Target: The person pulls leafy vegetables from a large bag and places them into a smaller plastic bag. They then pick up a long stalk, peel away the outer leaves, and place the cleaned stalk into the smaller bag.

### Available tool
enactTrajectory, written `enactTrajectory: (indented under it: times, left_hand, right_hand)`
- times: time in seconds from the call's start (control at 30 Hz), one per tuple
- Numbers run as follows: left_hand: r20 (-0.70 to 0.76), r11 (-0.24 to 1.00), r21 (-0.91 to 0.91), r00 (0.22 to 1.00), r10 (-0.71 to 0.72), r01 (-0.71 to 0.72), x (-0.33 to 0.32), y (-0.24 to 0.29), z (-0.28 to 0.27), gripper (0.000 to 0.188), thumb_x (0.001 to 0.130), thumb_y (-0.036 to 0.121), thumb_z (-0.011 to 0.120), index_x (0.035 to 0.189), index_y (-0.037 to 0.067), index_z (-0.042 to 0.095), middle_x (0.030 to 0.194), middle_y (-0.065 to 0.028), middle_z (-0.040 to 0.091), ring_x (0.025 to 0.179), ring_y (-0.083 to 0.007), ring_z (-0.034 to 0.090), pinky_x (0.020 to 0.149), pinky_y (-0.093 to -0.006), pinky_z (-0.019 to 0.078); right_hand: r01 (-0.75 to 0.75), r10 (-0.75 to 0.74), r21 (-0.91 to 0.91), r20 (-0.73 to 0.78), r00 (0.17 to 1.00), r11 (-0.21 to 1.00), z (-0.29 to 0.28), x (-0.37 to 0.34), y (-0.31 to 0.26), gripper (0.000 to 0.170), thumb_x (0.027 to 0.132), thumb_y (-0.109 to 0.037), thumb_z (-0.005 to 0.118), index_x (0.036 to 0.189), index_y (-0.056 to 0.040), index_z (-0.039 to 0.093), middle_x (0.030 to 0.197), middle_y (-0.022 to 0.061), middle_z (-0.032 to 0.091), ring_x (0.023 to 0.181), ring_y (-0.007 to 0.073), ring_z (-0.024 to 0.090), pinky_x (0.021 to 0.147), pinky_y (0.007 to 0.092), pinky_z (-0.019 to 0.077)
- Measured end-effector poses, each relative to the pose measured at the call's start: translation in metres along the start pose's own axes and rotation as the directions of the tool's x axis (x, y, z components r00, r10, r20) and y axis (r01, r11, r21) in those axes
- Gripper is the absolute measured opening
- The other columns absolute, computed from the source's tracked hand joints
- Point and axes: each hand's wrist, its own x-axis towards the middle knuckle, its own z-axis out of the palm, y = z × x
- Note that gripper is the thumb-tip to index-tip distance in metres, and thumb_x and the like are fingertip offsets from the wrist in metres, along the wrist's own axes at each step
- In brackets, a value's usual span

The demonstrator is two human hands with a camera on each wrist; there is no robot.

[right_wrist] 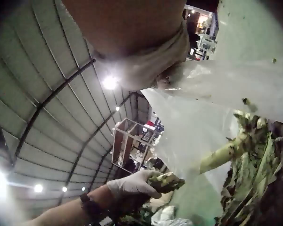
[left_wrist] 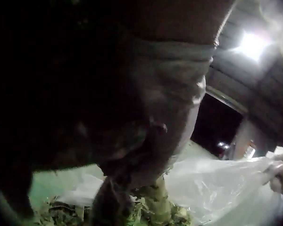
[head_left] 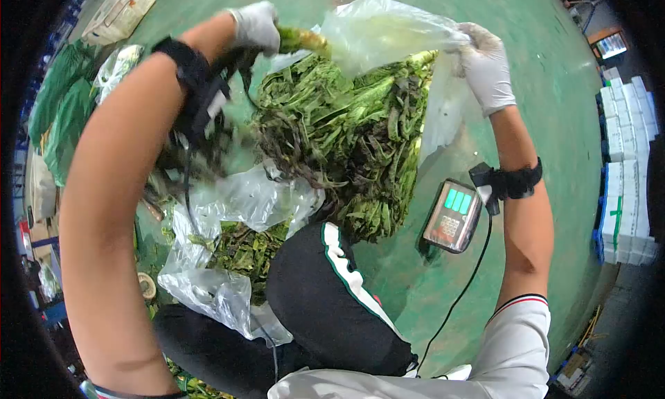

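My gloved left hand grips a stalk of stem lettuce, with dark leaves trailing below the hand. The stalk's pale end points right, toward the mouth of a clear plastic bag. In the right wrist view the left hand's stalk has a cut end, and another thick stem shows beside the bag film. My gloved right hand pinches the bag's edge and holds it raised. Under the bag lies a big heap of stem lettuce with wilted, darkened leaves.
A digital scale with a lit display stands on the green floor right of the heap. Near my knees another plastic bag holds leaves. Green sacks and a white crate are at left; white boxes are stacked at right.
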Motion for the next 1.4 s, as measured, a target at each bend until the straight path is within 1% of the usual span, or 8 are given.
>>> enactTrajectory:
  times: [0.43,0.63,0.7,0.83,1.07,1.17,1.23,1.4]
  left_hand:
    - [0.028,0.923,-0.381,0.996,0.080,-0.063,-0.088,-0.010,0.006,0.053,0.056,0.011,0.073,0.105,-0.005,0.062,0.079,-0.0086,0.064,0.071,-0.0172,0.059,0.069,-0.0300,0.0489]
    - [0.035,0.939,-0.344,0.999,0.008,0.004,-0.007,0.056,0.026,0.047,0.063,0.023,0.076,0.099,-0.004,0.065,0.082,-0.0127,0.066,0.079,-0.0209,0.061,0.072,-0.0319,0.0482]
    - [-0.305,0.835,-0.370,0.902,0.305,-0.407,0.023,0.079,0.038,0.050,0.068,0.032,0.075,0.101,-0.004,0.064,0.086,-0.0158,0.066,0.080,-0.0257,0.061,0.072,-0.0350,0.0484]
    - [-0.155,0.964,-0.048,0.955,0.253,-0.263,0.023,0.047,0.014,0.074,0.075,0.054,0.064,0.107,-0.012,0.056,0.095,-0.0277,0.063,0.089,-0.0368,0.061,0.080,-0.0402,0.0469]
    - [-0.418,0.965,0.259,0.896,0.150,-0.041,-0.206,-0.198,0.031,0.036,0.080,0.029,0.061,0.090,-0.005,0.056,0.082,-0.0269,0.055,0.074,-0.0389,0.054,0.068,-0.0472,0.0442]
    - [-0.360,0.911,0.033,0.855,-0.374,0.412,-0.374,-0.211,0.063,0.028,0.085,0.025,0.058,0.082,-0.002,0.054,0.073,-0.0245,0.055,0.069,-0.0369,0.056,0.063,-0.0449,0.0445]
    - [-0.610,0.821,-0.171,0.595,-0.522,0.544,-0.470,-0.194,0.109,0.031,0.085,0.029,0.058,0.078,-0.001,0.054,0.067,-0.0209,0.056,0.063,-0.0380,0.056,0.059,-0.0438,0.0449]
    - [-0.613,0.683,-0.318,0.407,-0.677,0.657,-0.637,-0.122,0.224,0.028,0.088,0.028,0.056,0.072,0.004,0.057,0.069,-0.0183,0.056,0.066,-0.0382,0.055,0.059,-0.0442,0.0434]
  right_hand:
    - [0.104,-0.100,0.180,-0.027,0.995,0.978,0.009,-0.002,-0.022,0.029,0.093,-0.025,0.057,0.085,0.0013,0.066,0.060,-0.0024,0.054,0.054,0.0049,0.047,0.052,0.0223,0.0390]
    - [0.086,-0.089,0.152,0.010,0.996,0.985,0.006,-0.005,-0.026,0.027,0.093,-0.023,0.056,0.087,0.0016,0.066,0.062,-0.0023,0.055,0.055,0.0049,0.047,0.052,0.0224,0.0397]
    - [0.089,-0.095,0.141,0.032,0.995,0.986,0.005,-0.004,-0.028,0.025,0.093,-0.021,0.056,0.088,0.0019,0.066,0.063,-0.0020,0.056,0.056,0.0052,0.048,0.052,0.0227,0.0409]
    - [0.084,-0.097,0.135,0.099,0.990,0.987,-0.002,-0.010,-0.013,0.024,0.092,-0.019,0.055,0.089,0.0026,0.065,0.065,0.0004,0.058,0.058,0.0063,0.049,0.055,0.0236,0.0426]
    - [0.191,-0.008,-0.412,0.406,0.914,0.891,0.006,-0.056,-0.053,0.033,0.086,-0.026,0.059,0.101,0.0039,0.061,0.087,0.0220,0.064,0.076,0.0357,0.059,0.072,0.0389,0.0476]
    - [0.501,-0.083,-0.584,0.594,0.800,0.639,0.006,-0.090,-0.091,0.046,0.079,-0.025,0.065,0.116,0.0002,0.055,0.113,0.0249,0.058,0.107,0.0397,0.054,0.090,0.0414,0.0430]
    - [0.631,-0.383,-0.528,0.510,0.771,0.568,0.018,-0.110,-0.111,0.050,0.079,-0.020,0.066,0.124,-0.0031,0.051,0.124,0.0220,0.053,0.116,0.0355,0.049,0.096,0.0394,0.0391]
    - [0.666,-0.540,-0.142,0.474,0.696,0.733,0.076,-0.154,-0.166,0.023,0.079,-0.003,0.064,0.101,-0.0014,0.058,0.103,0.0149,0.060,0.096,0.0295,0.057,0.086,0.0362,0.0434]
